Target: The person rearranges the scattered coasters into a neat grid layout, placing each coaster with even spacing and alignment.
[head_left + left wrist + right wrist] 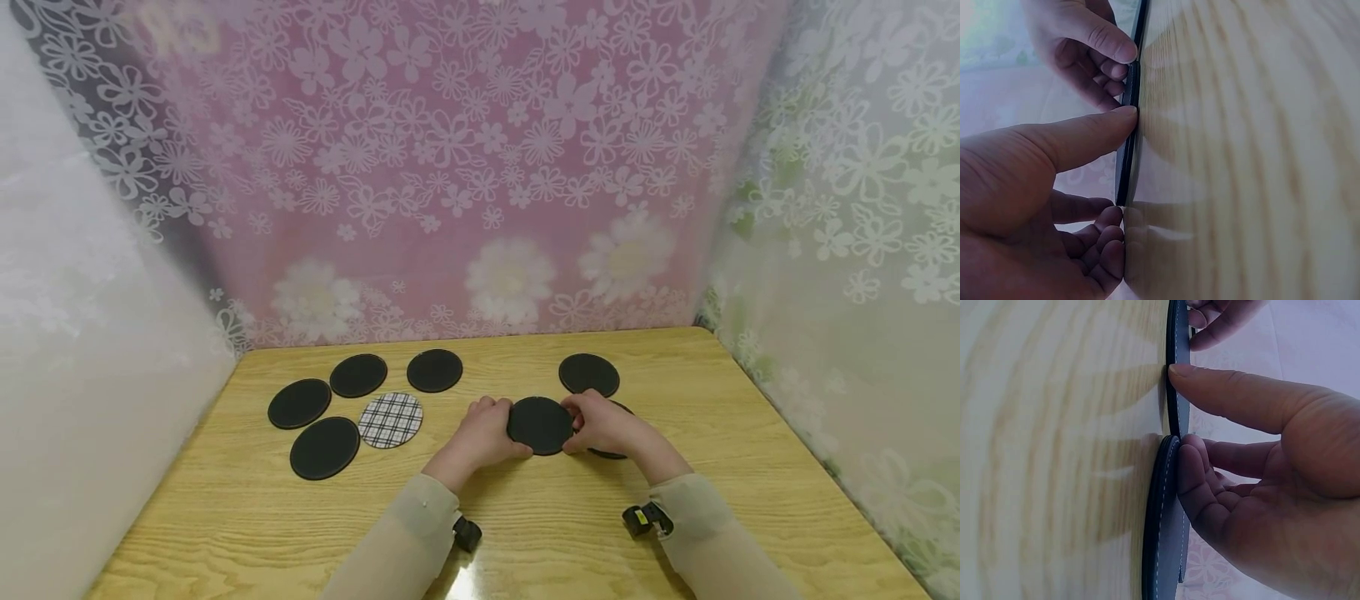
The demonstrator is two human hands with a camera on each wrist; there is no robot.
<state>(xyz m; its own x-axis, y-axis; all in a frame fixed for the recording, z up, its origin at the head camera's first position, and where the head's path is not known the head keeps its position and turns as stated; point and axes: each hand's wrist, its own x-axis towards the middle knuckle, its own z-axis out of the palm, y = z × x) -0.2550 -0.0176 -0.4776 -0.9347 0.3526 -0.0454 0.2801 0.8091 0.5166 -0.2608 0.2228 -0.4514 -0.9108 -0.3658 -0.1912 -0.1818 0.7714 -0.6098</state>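
A round black coaster [540,426] with a stitched rim lies between the two hands at the middle right of the table. The left hand [486,433] grips its left edge, thumb at the near side and fingers curled at the far side. From the right, the right hand [606,427] grips the opposite edge; its thumb [1229,394] presses the rim in the right wrist view. Partly hidden under the right hand is a second black coaster [1163,531], close by the held one. Just behind that hand sits another black coaster [588,374].
On the left of the wooden table [247,533] lie several black coasters [325,448] around one white coaster with a black plaid pattern [391,420]. Floral curtains [450,167] stand behind and at both sides of the table.
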